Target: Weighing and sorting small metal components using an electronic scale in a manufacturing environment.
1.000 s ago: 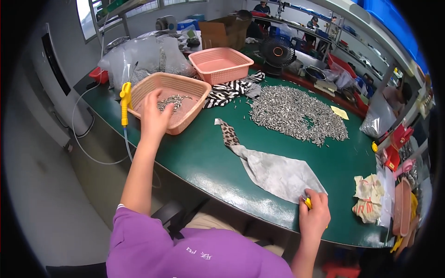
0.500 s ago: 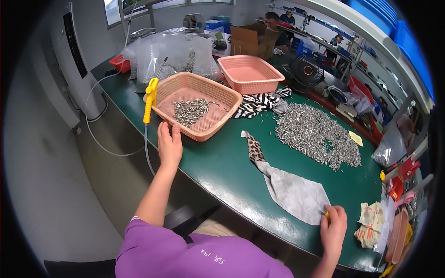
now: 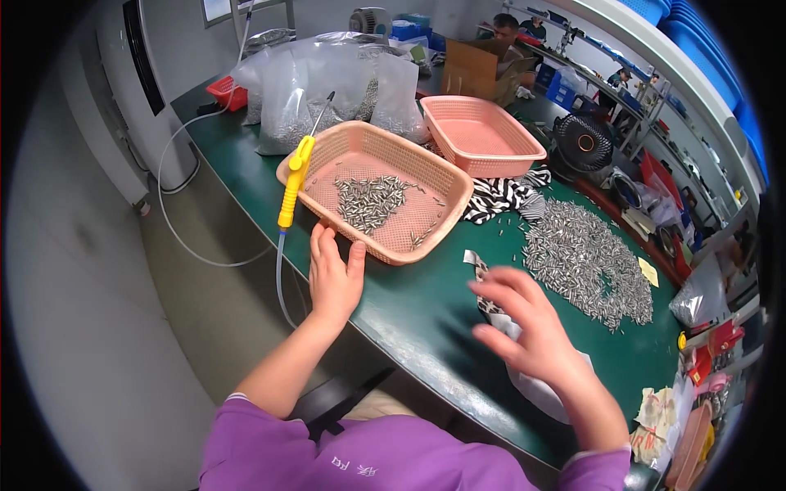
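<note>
My left hand (image 3: 334,274) rests flat on the near edge of the green table (image 3: 409,307), fingers apart, just in front of a peach plastic basket (image 3: 446,214). Inside the basket lies a small heap of silver metal pins (image 3: 367,201). A yellow air-gun handle (image 3: 293,181) with a clear hose leans on the basket's left rim. My right hand (image 3: 528,327) hovers open above a grey and patterned cloth (image 3: 499,315), holding nothing. To the right spreads a large pile of silver pins (image 3: 585,262).
A second, empty peach basket (image 3: 483,135) stands behind the first. A zebra-striped cloth (image 3: 501,196) lies between them. Clear bags of pins (image 3: 327,90), a cardboard box (image 3: 475,74) and a black fan (image 3: 583,143) sit at the back. Another person is at far back.
My left hand has drawn back from the basket to the table edge. My right hand has left the far right of the cloth and moved left, raised and open.
</note>
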A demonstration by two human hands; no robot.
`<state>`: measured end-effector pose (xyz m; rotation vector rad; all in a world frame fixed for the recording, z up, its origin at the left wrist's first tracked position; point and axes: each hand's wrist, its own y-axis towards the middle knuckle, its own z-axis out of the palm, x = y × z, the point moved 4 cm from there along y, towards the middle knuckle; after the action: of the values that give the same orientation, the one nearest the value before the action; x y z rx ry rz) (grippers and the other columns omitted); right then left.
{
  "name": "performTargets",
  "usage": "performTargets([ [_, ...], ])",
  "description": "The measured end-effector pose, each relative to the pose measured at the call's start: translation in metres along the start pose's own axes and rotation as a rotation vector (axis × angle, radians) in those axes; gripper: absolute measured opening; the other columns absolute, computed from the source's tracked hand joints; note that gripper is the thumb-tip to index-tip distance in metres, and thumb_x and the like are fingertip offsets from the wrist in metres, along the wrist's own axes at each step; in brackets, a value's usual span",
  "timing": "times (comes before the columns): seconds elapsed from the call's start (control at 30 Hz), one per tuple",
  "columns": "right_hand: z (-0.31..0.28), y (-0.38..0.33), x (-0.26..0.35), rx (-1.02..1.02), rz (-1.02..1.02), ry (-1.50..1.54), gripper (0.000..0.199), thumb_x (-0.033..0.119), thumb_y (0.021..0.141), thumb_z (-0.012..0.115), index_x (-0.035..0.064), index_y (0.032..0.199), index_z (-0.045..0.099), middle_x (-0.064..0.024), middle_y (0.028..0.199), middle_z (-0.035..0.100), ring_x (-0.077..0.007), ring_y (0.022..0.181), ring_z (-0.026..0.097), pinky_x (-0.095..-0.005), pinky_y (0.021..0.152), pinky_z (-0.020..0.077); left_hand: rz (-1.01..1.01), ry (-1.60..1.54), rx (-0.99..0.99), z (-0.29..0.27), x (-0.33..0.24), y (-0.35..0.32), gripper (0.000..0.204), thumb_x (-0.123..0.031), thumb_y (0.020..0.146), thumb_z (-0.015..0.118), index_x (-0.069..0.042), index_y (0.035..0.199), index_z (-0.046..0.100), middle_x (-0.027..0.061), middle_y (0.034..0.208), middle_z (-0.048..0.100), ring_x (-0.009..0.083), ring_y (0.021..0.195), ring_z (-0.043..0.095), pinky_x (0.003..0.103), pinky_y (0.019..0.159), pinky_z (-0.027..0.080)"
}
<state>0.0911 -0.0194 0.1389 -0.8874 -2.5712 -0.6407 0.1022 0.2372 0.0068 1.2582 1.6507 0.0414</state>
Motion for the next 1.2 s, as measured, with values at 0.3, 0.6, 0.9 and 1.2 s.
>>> performTargets([
  [0.3,0.059,0.086,-0.011,0.130,-0.353,-0.178,0.043,0.019,0.070,0.067,0.0058,0.108,0.054,-0.0115,0.086,0.057,-0.0282,0.081,0.056,-0.0387,0.078,0.0446,-0.013,-0.131,-0.079,0.003,0.000,0.000,0.052,-0.036,0.090,0.046,0.004,0.121,0.035,0.0257,0.128,0.034,0.0405,0.115,0.040,0.043,0.096,0.034],
  [0.6,0.054,0.138,-0.046,0.403,-0.069,-0.053,0.044,0.029,0.072,0.066,0.0082,0.110,0.057,-0.0155,0.100,0.059,-0.0308,0.089,0.059,-0.0389,0.076,0.0476,-0.017,-0.375,-0.117,-0.003,0.008,0.003,0.066,-0.041,0.091,0.043,0.007,0.132,0.023,0.0246,0.132,0.030,0.0349,0.120,0.036,0.041,0.101,0.029],
  [0.9,0.125,0.186,-0.067,0.366,-0.228,-0.368,0.075,0.057,0.066,0.064,0.0075,0.120,0.045,-0.0198,0.105,0.048,-0.0360,0.099,0.049,-0.0421,0.085,0.0446,-0.015,-0.364,-0.074,-0.005,0.005,0.007,0.069,-0.042,0.090,0.043,0.009,0.132,0.021,0.0260,0.134,0.026,0.0347,0.121,0.035,0.042,0.100,0.029],
  [1.2,0.133,0.174,-0.060,0.494,-0.341,-0.140,0.027,0.030,0.082,0.055,0.0049,0.087,0.049,-0.0158,0.084,0.051,-0.0335,0.077,0.057,-0.0422,0.065,0.0494,-0.008,-0.385,-0.063,-0.003,0.007,0.006,0.067,-0.039,0.090,0.043,0.009,0.131,0.021,0.0263,0.135,0.025,0.0358,0.122,0.032,0.043,0.101,0.027],
])
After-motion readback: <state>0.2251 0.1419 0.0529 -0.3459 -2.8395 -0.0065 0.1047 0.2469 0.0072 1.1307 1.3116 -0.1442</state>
